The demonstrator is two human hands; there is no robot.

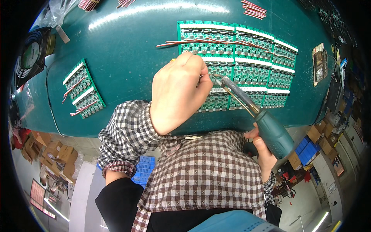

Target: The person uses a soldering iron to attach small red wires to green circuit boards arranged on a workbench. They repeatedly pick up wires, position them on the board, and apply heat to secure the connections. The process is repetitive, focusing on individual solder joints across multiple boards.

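While left hand [178,92] overlaps circuit boards [253,71] — fan [31,54] far left

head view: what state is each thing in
Large green circuit board array: flat, red-white wires across it
Small green circuit panel: flat, apart
Teal-handled metal soldering iron: held, tip at array, heat unclear
Bare right hand: gripping iron
Bare left hand: fingers curled, grip unclear
Black fan: spin unclear

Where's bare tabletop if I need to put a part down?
The widest patch is the green tabletop between the small board at left and the left hand. Another lies above the joined boards, between the middle and right wire bundles. Crowded: over those boards, where left hand and soldering iron nearly meet.
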